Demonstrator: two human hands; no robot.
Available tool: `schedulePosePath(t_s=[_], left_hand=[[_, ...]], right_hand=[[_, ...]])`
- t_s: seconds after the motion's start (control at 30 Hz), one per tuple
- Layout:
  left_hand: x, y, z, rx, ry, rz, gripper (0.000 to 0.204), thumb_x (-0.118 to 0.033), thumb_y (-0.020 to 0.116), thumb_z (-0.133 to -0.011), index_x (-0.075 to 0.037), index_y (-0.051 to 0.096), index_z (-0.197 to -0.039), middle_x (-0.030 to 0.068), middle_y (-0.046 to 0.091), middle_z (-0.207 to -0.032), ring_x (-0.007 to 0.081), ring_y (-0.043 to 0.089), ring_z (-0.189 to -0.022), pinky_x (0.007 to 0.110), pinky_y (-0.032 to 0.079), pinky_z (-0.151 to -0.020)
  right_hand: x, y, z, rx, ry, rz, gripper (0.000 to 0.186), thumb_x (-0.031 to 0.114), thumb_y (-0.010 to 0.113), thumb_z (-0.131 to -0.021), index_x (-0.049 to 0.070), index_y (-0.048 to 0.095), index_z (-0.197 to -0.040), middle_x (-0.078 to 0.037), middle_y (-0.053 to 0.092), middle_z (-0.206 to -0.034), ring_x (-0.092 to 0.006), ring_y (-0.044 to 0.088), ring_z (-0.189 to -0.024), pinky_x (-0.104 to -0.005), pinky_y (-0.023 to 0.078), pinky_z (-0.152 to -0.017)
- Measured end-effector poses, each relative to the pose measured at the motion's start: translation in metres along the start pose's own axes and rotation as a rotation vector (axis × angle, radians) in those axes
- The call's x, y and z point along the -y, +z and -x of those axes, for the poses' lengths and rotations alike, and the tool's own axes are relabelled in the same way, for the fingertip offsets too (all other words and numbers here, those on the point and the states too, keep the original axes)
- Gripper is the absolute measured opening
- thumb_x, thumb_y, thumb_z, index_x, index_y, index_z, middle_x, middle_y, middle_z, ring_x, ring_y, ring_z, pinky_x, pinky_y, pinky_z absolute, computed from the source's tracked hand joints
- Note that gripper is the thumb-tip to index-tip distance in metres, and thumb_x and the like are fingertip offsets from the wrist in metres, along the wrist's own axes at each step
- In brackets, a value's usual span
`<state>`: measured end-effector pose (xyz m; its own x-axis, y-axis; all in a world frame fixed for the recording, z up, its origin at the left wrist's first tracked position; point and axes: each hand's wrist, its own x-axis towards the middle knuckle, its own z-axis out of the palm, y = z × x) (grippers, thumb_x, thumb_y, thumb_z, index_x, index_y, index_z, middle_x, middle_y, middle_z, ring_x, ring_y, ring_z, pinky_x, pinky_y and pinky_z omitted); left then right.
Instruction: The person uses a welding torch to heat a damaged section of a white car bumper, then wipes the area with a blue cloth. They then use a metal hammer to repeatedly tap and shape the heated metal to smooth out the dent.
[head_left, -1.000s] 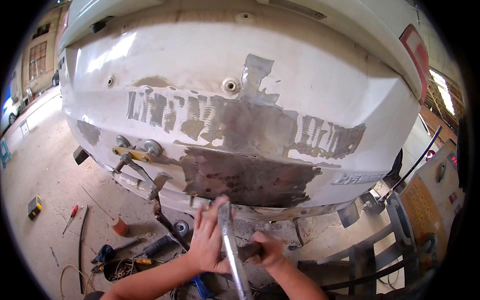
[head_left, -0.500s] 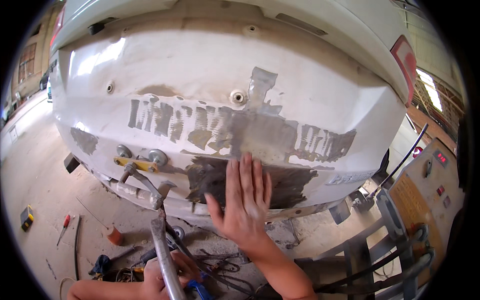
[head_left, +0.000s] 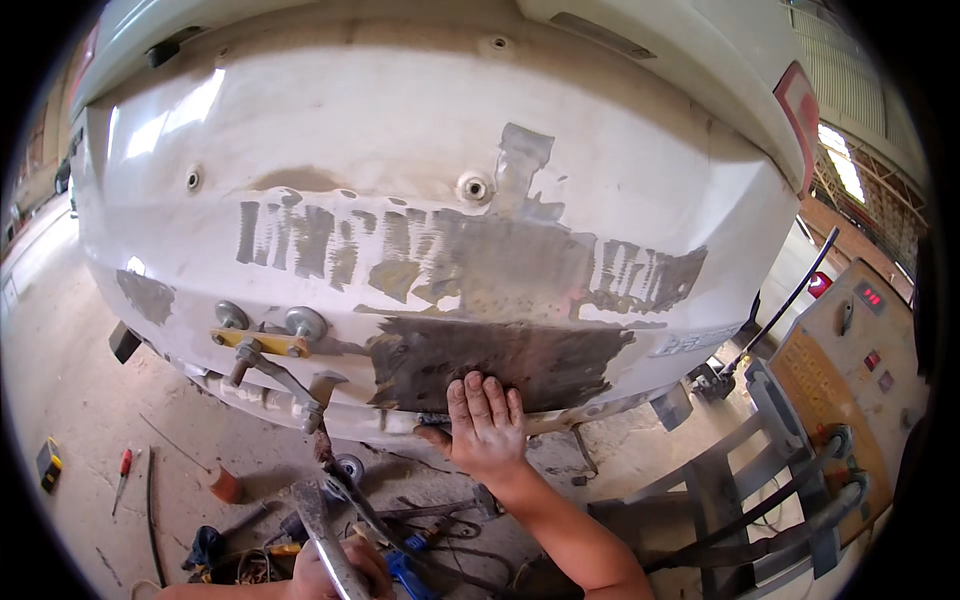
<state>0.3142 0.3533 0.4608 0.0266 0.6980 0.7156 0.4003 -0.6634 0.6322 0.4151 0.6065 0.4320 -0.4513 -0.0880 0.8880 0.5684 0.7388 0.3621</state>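
**Right palm drops to the bumper's lower edge**

Half a second ago your right hand (head_left: 483, 425) lay higher, fingers fanned wide over the dark sanded patch (head_left: 500, 360); now it has slid down to the lower lip of the white car bumper (head_left: 400, 140), fingers pressed together and flat on the panel, thumb stuck out to the left. The camera has also moved closer.

Far left on the concrete floor (head_left: 90, 420) lie a small yellow tool (head_left: 47, 464) and a red-handled screwdriver (head_left: 123, 470). Next, a yellow metal bar (head_left: 258, 343) with two round grey pads is fixed to the bumper, a jointed steel linkage hanging below it. At the bottom edge your left hand (head_left: 335, 570) is wrapped around a dull grey metal bar (head_left: 322, 530), fingers curled shut on it.

The bumper is glossy white, with rough bare grey streaks and filler. At right stands a beige boxy machine (head_left: 850, 370) with red lights.
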Motion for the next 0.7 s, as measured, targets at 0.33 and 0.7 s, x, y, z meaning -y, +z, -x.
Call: schedulePosePath(t_s=[0.33, 0.7], left_hand=[[-0.002, 0.010, 0.004, -0.010, -0.141, 0.069, 0.015, -0.010, 0.060, -0.081, -0.003, 0.052, -0.071, 0.0111, 0.056, -0.068, 0.0266, 0.056, -0.060, 0.036, 0.046, -0.057], [0.015, 0.018, 0.035, 0.093, -0.196, -0.053, 0.014, -0.018, 0.063, -0.081, -0.006, 0.060, -0.075, 0.0105, 0.058, -0.070, 0.0287, 0.059, -0.063, 0.037, 0.047, -0.058]], right_hand=[[0.007, -0.017, -0.077, 0.081, -0.173, 0.012, 0.063, 0.051, 0.035, -0.093, 0.012, 0.036, -0.142, -0.004, 0.029, -0.150, -0.0184, 0.022, -0.140, -0.0396, 0.010, -0.115], [-0.039, -0.018, -0.009, 0.076, -0.210, 0.131, 0.067, 0.057, 0.037, -0.091, 0.016, 0.032, -0.144, -0.001, 0.025, -0.151, -0.0160, 0.020, -0.140, -0.0389, 0.012, -0.115]])
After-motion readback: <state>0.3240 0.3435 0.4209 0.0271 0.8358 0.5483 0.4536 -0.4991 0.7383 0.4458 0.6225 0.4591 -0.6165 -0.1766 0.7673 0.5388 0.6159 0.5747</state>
